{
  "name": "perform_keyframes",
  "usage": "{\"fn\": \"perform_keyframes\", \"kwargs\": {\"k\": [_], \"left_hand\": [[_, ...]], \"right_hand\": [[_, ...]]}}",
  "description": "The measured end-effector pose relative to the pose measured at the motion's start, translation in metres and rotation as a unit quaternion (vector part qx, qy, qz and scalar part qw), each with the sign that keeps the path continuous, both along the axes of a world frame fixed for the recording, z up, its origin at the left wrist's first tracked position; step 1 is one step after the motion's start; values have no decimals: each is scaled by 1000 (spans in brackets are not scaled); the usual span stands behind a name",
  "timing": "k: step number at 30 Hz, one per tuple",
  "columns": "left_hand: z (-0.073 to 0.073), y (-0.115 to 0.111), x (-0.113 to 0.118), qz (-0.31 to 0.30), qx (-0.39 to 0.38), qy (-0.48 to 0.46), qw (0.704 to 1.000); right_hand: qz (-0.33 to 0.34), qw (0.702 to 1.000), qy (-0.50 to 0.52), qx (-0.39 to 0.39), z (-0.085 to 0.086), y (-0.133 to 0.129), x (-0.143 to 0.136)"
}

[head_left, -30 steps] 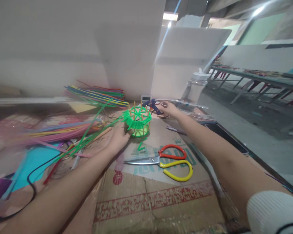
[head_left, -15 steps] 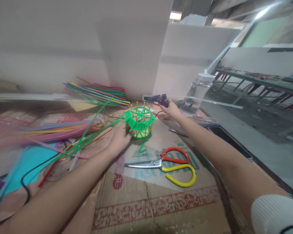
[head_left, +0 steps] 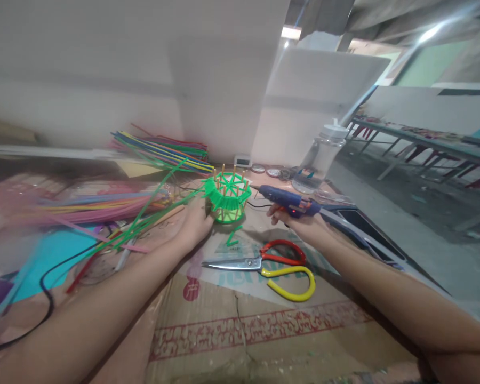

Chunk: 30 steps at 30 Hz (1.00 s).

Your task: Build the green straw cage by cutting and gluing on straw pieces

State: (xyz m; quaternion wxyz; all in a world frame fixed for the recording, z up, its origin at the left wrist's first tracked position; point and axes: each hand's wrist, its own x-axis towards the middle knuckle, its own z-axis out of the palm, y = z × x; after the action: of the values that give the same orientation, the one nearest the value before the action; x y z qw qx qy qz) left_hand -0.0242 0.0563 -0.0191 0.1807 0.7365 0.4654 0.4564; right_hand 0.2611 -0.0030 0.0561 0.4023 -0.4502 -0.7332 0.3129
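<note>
My left hand (head_left: 198,218) is closed on the near left side of a small round craft frame (head_left: 229,200), made of upright wooden sticks and bright green pipe cleaner. A dense green fringe covers part of its side. In my right hand (head_left: 294,217) is a blue hot glue gun (head_left: 286,200) with a small red light on it. Its nozzle points left and lies close to the frame's right side; whether the two touch I cannot tell. Two short green pieces (head_left: 234,237) lie just in front of the frame.
Scissors with red and yellow handles (head_left: 260,264) lie on the cardboard (head_left: 208,330). Bundles of coloured pipe cleaners (head_left: 164,152) are at the back left. A clear bottle (head_left: 318,160) stands back right, and a dark phone-like slab (head_left: 372,232) lies at the right edge.
My right hand has brought the glue gun from the back toward me and turned its nozzle to the frame. My left hand stays on the frame.
</note>
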Motion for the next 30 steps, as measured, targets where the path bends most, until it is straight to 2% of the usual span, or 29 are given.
{"fn": "perform_keyframes", "kwargs": {"k": [4, 11, 22, 30], "left_hand": [[-1, 0, -1, 17, 1, 16, 1000], [-3, 1, -2, 20, -1, 32, 999], [-2, 1, -2, -8, 5, 33, 999], [-2, 1, -2, 18, 2, 46, 999]], "right_hand": [[-16, 999, -34, 12, -4, -14, -7], [-84, 995, -46, -19, -15, -11, -6], [-87, 995, -45, -3, -10, -10, -12], [-81, 994, -70, 18, -10, -11, -11]]}}
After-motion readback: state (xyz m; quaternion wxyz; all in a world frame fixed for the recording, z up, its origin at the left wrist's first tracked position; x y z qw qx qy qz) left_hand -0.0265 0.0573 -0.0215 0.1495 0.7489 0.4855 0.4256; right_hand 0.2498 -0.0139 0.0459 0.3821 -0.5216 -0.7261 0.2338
